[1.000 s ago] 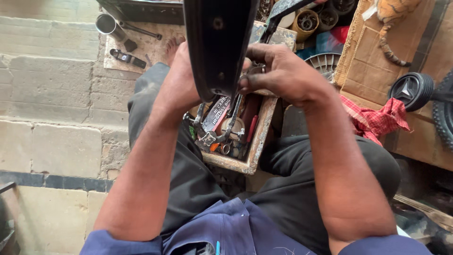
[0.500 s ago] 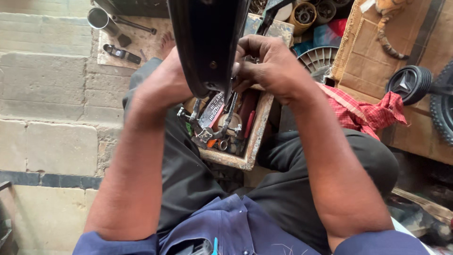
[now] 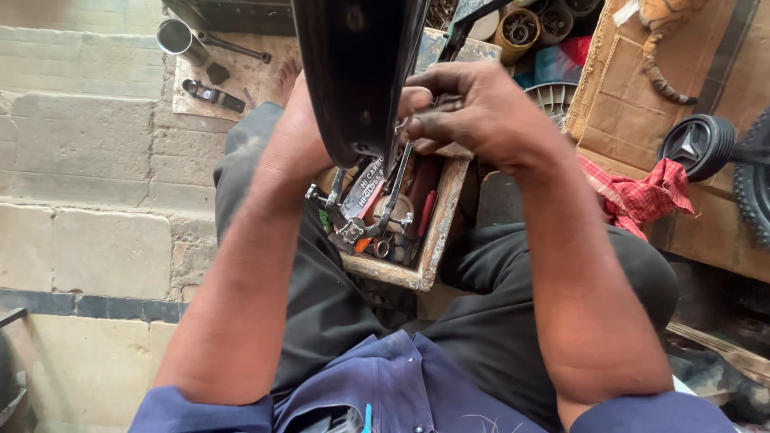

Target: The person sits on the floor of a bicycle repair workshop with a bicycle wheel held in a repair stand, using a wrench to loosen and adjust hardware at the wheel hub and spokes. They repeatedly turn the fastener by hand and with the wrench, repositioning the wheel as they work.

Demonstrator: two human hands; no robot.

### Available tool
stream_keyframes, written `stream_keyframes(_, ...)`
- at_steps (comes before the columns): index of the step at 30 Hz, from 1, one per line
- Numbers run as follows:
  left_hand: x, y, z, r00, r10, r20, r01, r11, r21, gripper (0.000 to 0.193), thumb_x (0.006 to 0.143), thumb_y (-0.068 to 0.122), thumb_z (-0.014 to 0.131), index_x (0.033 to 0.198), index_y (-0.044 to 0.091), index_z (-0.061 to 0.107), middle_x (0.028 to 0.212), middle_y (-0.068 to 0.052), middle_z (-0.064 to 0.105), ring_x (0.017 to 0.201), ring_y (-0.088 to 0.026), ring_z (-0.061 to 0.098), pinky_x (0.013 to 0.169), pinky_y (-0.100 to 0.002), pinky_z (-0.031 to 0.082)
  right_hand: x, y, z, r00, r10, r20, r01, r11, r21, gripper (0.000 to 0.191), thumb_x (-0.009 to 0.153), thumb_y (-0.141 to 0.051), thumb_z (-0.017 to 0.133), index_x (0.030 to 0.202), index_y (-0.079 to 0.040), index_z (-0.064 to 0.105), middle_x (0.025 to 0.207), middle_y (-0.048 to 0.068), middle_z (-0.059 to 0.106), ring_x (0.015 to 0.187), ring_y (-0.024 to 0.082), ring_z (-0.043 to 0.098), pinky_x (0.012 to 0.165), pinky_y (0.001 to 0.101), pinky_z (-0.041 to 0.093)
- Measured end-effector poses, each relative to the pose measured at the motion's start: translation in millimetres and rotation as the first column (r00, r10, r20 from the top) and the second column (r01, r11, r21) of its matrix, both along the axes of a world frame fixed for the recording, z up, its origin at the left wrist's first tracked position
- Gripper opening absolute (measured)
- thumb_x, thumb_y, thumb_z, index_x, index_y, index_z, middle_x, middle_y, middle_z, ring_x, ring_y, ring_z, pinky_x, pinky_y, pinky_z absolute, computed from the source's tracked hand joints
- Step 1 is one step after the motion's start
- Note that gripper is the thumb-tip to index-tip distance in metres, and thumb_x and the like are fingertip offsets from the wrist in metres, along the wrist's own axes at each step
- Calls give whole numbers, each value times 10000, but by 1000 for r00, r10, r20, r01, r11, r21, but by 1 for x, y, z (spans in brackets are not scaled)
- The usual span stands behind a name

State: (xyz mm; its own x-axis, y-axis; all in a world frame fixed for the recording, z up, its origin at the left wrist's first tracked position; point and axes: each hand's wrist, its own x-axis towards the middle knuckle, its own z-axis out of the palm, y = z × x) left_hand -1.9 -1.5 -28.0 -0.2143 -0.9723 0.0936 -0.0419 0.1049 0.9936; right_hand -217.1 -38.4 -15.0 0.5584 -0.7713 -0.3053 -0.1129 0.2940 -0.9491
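Left hand (image 3: 301, 128) behind black panel (image 3: 357, 72), grip not discernible. Panel upright between hands, above wooden tool tray (image 3: 433, 240). Right hand (image 3: 473, 112) clenched on panel's edge. Brown cardboard box (image 3: 634, 88) right of it.

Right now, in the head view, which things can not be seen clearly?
- Left hand: its fingers are hidden behind the black panel.
- Black panel: its top is cut off by the upper edge.
- Right hand: what its fingers pinch is too small to tell.
- Wooden tool box: the panel and both hands hide its far part.
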Motion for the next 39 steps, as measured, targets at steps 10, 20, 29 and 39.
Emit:
stream_keyframes(10,4,16,-20,989,126,73,-106,965,-239,412,922,200,877,1262,42,706,1162,-78,735,1096,-184,728,937,-333,622,7,-2,-7,984,-134,-113,106,968,-226,100,935,-10,744,1034,-8,762,868,54,748,718,90,718,618,239,609)
stream_keyframes(20,3,18,-30,865,348,362,-135,856,-500,334,1029,204,772,1311,51,678,1252,-104,665,1194,-241,661,1027,-381,562,21,2,-40,954,-292,-60,250,893,-373,156,942,38,703,1091,-7,711,929,69,767,786,91,740,670,234,639)
stream_keyframes(29,-2,18,-30,965,171,198,-126,967,-221,440,1082,240,690,1474,59,605,1293,-94,683,1184,-152,670,999,-344,576,21,7,7,958,-109,-267,-38,869,-493,335,857,-18,728,1189,-64,717,951,1,749,834,71,698,802,264,609)
stream_keyframes(39,-8,19,-33,958,172,-229,-175,985,7,297,1075,178,683,1325,28,623,1169,-48,678,1053,-105,671,890,-275,589,24,8,-15,988,-125,-87,103,970,-220,296,876,-166,724,1158,-78,748,974,-10,788,839,57,743,710,242,643)
